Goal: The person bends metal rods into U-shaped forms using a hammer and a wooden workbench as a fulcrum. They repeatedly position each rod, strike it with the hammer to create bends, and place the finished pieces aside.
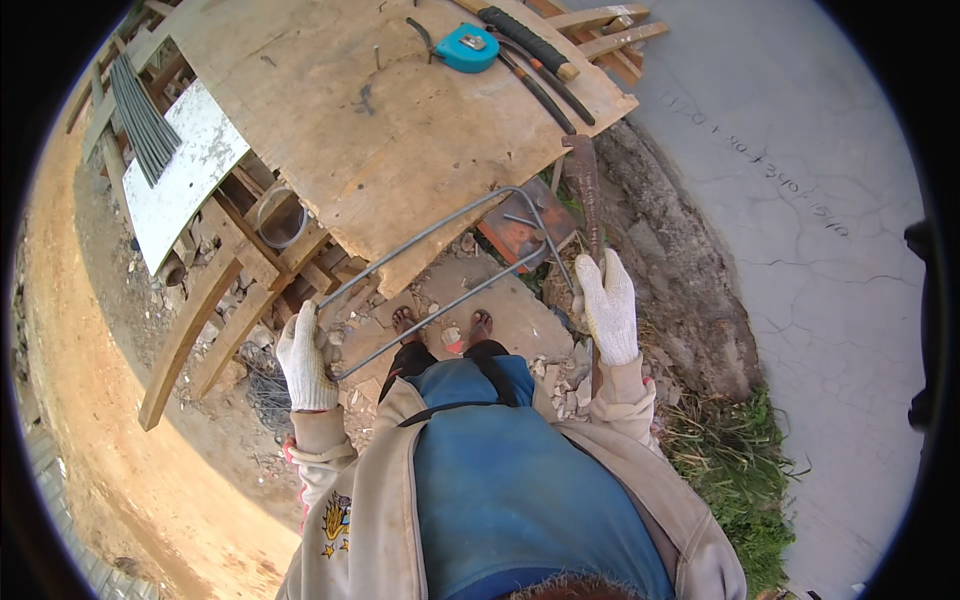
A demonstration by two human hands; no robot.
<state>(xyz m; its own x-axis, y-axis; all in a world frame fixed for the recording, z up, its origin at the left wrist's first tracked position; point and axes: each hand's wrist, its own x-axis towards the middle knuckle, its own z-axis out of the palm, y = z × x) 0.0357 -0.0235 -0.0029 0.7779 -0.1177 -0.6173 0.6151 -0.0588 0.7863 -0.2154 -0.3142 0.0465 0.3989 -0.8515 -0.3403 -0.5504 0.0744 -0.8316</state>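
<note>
My left hand (pixel 306 358), in a white knit glove, is closed around one end of a grey steel rod bent into a long rectangular stirrup (pixel 440 314). The stirrup stretches up and to the right, past the near edge of the wooden board. My right hand (pixel 608 308), gloved the same way, is wrapped round a rusty metal bar (pixel 588 190) with a hooked far end beside the board's corner. One bent leg of the stirrup reaches the fingers of that hand; whether they also grip it, I cannot tell.
On the plywood board (pixel 330 130) lie a teal tape measure (pixel 467 48) and a black-wrapped tool (pixel 520 38). Several cut rods (pixel 143 118) rest at the left by a white panel (pixel 185 175). A clear plastic tub (pixel 282 218) sits among timbers. Rubble surrounds my feet; a grey wall (pixel 800 200) stands right.
</note>
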